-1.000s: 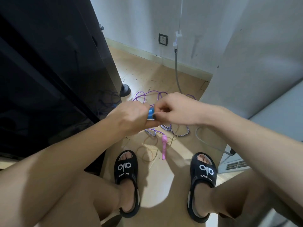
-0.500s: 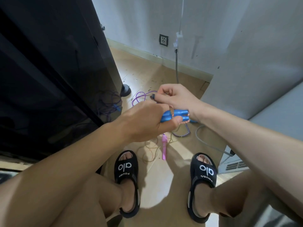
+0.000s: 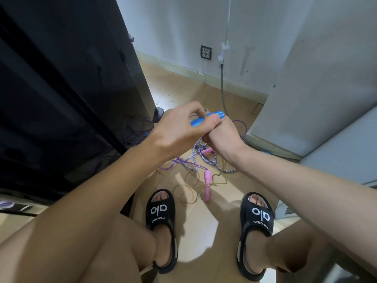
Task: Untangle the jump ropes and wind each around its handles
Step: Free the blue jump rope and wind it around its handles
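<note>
Winding is the step in hand, as I judge it: your left hand (image 3: 179,131) grips the pair of blue plastic jump-rope handles (image 3: 206,119) held side by side above the wooden floor (image 3: 204,217), and your right hand (image 3: 222,137), just below and touching it, is curled, but what it pinches I cannot tell, probably the thin purple cord (image 3: 242,127). On the floor between hands and feet lies the striped blue-white braided rope (image 3: 206,160), crossed with the purple cord, one pink handle (image 3: 207,186) and a thin yellowish cord (image 3: 191,190). Next you must draw the purple cord free of the striped rope before each turn. Room is narrow: black glossy cabinet (image 3: 71,99) close at your left, grey cupboard panel (image 3: 318,88) at your right, so pull toward yourself.
</note>
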`<state>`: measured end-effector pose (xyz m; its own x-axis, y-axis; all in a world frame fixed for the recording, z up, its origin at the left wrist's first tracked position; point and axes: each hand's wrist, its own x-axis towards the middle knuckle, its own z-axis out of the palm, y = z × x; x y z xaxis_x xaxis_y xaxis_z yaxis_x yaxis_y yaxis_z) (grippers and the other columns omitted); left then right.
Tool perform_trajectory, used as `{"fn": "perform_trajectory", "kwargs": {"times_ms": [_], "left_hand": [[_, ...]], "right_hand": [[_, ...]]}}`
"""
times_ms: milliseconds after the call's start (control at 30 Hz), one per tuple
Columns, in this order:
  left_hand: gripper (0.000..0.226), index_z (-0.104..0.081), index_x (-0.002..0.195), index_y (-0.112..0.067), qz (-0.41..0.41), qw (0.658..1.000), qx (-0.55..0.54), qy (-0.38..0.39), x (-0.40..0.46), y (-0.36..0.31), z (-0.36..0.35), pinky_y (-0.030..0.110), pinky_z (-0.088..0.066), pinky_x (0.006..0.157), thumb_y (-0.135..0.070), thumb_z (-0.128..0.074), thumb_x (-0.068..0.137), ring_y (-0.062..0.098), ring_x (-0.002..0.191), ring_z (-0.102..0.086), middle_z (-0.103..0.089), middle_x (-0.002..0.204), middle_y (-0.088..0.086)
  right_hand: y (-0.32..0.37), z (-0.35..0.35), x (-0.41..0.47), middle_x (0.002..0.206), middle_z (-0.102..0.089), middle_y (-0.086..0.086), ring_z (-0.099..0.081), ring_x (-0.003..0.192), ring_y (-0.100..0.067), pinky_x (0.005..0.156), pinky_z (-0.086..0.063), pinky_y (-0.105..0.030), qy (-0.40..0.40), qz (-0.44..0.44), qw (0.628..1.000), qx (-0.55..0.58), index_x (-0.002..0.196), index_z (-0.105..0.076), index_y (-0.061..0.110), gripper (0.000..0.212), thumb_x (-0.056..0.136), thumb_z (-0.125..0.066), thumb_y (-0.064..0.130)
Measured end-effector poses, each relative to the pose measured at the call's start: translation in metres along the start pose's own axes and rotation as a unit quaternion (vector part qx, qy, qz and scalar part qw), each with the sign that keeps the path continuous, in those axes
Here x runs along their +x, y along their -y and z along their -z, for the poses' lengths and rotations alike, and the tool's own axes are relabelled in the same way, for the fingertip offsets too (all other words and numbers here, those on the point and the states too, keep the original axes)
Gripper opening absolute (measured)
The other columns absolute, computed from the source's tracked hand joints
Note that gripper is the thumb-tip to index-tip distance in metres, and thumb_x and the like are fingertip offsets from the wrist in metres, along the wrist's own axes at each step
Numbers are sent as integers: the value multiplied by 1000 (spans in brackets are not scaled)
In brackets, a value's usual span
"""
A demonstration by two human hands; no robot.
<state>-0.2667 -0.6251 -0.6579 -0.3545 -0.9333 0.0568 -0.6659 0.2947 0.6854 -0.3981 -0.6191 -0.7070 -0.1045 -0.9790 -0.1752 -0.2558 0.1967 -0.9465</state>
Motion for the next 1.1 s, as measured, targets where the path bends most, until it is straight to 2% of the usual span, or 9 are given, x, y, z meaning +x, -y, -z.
{"fn": "perform_trajectory", "kwargs": {"times_ms": [167,267,433,633,733,833,967,1033,1100], "left_hand": [[32,-58,83,-21,-30,998,-52,14,-2,-1,-3,26,-33,53,-51,-52,91,5,51,-42,-55,55,-14],[37,-56,84,-15,-5,998,-63,-28,6,1,-1,26,-38,57,-49,-52,98,9,57,-46,-56,54,-18],[27,-63,83,-30,33,995,-93,-34,16,19,7,26,-37,62,-50,-53,98,5,56,-45,-54,55,-20],[54,-49,83,-4,65,994,-35,-74,20,33,0,21,-32,52,-57,-57,93,12,60,-36,-48,69,1],[53,-44,79,-8,99,991,-18,-86,24,44,2,20,-32,52,-57,-57,92,12,58,-33,-46,70,-1],[51,-46,84,-12,112,990,80,-42,19,61,7,34,-37,57,-62,-53,91,17,63,-43,-54,76,0],[40,-44,100,-19,51,968,242,37,8,65,11,38,-39,56,-58,-40,99,18,65,-54,-56,75,0],[37,-41,102,-18,-8,962,268,52,5,61,8,40,-38,54,-55,-34,101,23,60,-56,-56,67,2],[33,-38,100,-17,-60,962,262,57,0,60,6,40,-31,54,-50,-33,102,28,56,-53,-52,62,3]], "right_hand": [[-4,2,-2,50,-43,7,-34,46,-11,45,-28,-22,7,1,999,-52,64,-44,19,29,91,-46,10],[0,-1,-7,54,-49,1,-41,41,-7,44,-33,-18,11,-9,1000,16,74,-53,8,35,102,-40,23],[-4,-4,-18,42,-49,8,-41,37,-7,48,-33,-24,57,-6,995,-79,72,-61,9,52,104,-33,39],[-2,-7,-22,51,-52,2,-39,40,-11,44,-32,-21,61,-25,994,-91,70,-60,15,46,101,-35,37],[-1,-9,-28,51,-52,6,-41,44,-8,50,-33,-25,86,-12,986,-140,70,-60,16,40,99,-37,33],[2,-6,-27,60,-52,7,-46,59,-13,57,-38,-30,94,25,974,-205,76,-58,11,33,98,-43,31],[9,7,-18,61,-42,2,-39,60,-17,73,-59,-52,55,47,981,-180,73,-48,5,36,90,-48,37],[16,15,-17,59,-40,2,-36,59,-17,69,-59,-41,39,59,982,-173,66,-45,7,39,91,-50,37],[24,24,-16,54,-39,7,-34,56,-15,55,-40,-28,22,93,974,-205,60,-43,13,44,95,-53,38]]}}
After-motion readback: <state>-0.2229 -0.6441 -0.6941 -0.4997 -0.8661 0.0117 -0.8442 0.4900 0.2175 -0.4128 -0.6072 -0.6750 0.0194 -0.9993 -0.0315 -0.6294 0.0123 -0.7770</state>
